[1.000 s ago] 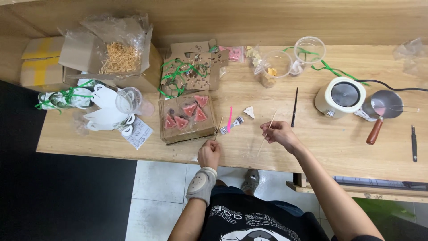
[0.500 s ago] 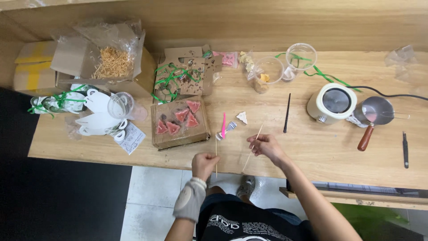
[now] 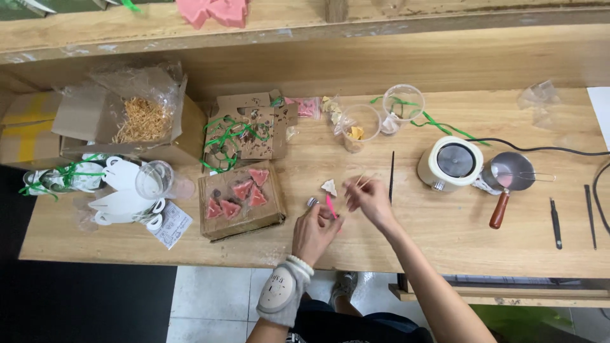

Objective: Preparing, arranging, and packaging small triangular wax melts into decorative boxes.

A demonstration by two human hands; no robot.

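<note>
Your left hand [image 3: 314,232] sits nearest you, fingers curled loosely over the wooden table [image 3: 445,248], the fingertips at the lower end of a pink stick [image 3: 330,206]; whether they pinch it or only touch it you cannot tell. Your right hand [image 3: 368,198] lies just beyond and to the right, its thumb and forefinger pressed together on thin wooden skewers [image 3: 362,181] that jut up and right from the fingertips. There look to be two, though the blur makes the count unsure.

Judge those skewers as very light, stiff along their length and easy to snap if bent; smooth, so they may roll between the pads. Hold them near the middle with a gentle pinch.

Just past your left fingertips lies one small silver-capped tube [image 3: 312,202], and between the two hands, slightly further out, one small white triangular piece [image 3: 328,187]. To the right of your right fingers lies one thin black stick [image 3: 391,176].

Left of your left hand a cardboard tray [image 3: 213,222] carries four red triangular pieces [image 3: 243,189]. Further right stand one white round heater [image 3: 452,162] and one small metal pot [image 3: 508,173] with a wooden handle, then two dark slim tools [image 3: 555,213]. Beyond your fingers stand two clear plastic cups [image 3: 360,124].
</note>
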